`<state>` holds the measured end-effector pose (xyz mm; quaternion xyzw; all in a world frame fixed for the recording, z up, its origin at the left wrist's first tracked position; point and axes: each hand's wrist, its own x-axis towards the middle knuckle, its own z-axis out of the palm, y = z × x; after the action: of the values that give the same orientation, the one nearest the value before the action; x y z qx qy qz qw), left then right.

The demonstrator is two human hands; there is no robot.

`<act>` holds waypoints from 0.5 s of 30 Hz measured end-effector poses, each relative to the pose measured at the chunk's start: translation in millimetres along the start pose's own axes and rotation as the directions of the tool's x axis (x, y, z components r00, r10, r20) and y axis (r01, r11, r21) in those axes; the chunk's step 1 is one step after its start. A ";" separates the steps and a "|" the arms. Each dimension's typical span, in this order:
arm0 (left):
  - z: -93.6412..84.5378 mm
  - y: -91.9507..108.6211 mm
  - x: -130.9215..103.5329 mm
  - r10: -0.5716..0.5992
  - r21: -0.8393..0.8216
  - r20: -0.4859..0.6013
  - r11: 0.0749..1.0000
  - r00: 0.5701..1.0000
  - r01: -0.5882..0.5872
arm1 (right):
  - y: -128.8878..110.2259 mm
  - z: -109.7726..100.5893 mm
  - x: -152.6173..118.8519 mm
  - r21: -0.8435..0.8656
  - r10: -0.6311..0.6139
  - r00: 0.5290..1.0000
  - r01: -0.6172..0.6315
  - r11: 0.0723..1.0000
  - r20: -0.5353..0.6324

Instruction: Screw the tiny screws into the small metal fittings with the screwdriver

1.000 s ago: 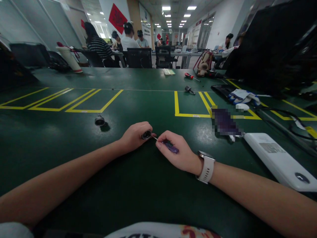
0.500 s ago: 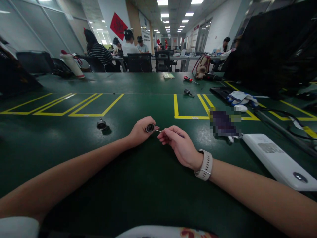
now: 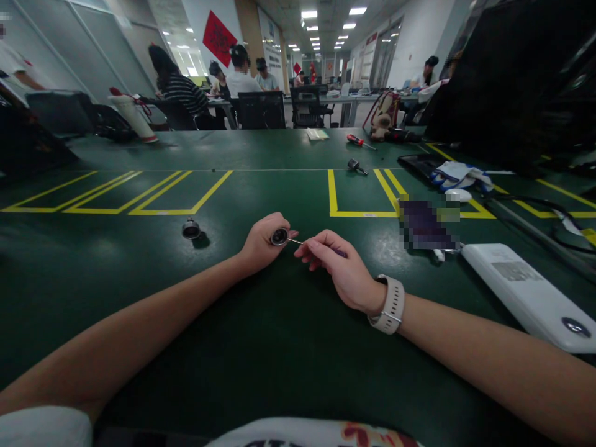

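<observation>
My left hand (image 3: 259, 247) is closed around a round dark metal part (image 3: 279, 236), its hollow end facing me. My right hand (image 3: 339, 273), with a light watch strap on the wrist, pinches a thin screwdriver (image 3: 341, 252). Its slim metal shaft points left and meets the side of the part near my left fingertips; the tip is hidden there. Most of the dark purplish handle lies inside my right palm. On the table to the left of my left hand sits a separate round metal cap-like piece (image 3: 190, 230).
Farther back on the green table (image 3: 279, 385) lie a small metal fitting (image 3: 357, 166) and a red-handled screwdriver (image 3: 356, 140). To the right are a pixelated phone-like object (image 3: 426, 225), a white power bank (image 3: 526, 292), a white-and-blue cloth (image 3: 459, 176) and cables. Several people sit beyond.
The camera view has tilted and shifted slightly. Both hands keep nearly the same pose, with the screwdriver still against the metal part. A person's arm has appeared at the far left.
</observation>
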<state>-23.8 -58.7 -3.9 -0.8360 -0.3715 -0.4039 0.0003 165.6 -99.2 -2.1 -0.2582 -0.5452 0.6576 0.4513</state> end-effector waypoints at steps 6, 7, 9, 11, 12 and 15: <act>0.2 -0.1 0.2 0.017 -0.069 0.042 0.998 0.999 -0.014 | 1.2 -1.5 2.5 0.099 0.028 0.999 -0.030 0.995 0.022; 0.5 -0.4 0.2 0.010 -0.058 0.036 0.998 0.999 -0.008 | 1.2 -1.0 1.5 0.076 -0.001 1.000 0.000 0.997 0.009; 1.0 -1.0 0.1 0.006 -0.023 0.032 1.000 0.999 -0.006 | 0.5 -0.3 -1.0 -0.006 -0.066 0.998 0.065 0.998 -0.019; 1.4 -1.4 -0.3 0.019 0.020 0.057 1.000 0.998 -0.020 | -0.5 0.2 -3.3 -0.110 -0.108 0.993 0.103 0.989 -0.048; 1.4 -1.4 -0.5 0.027 0.043 0.079 0.999 0.997 -0.031 | -0.8 0.3 -3.9 -0.152 -0.116 0.992 0.107 0.983 -0.057; 1.0 -1.0 -0.9 0.045 0.074 0.111 0.996 0.993 -0.053 | -0.4 0.3 -3.3 -0.180 -0.102 0.993 0.091 0.979 -0.052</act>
<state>-24.1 -58.2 -5.5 -0.8650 -0.3655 -0.3429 0.0221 167.0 -102.3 -2.1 -0.2908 -0.5993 0.5756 0.4743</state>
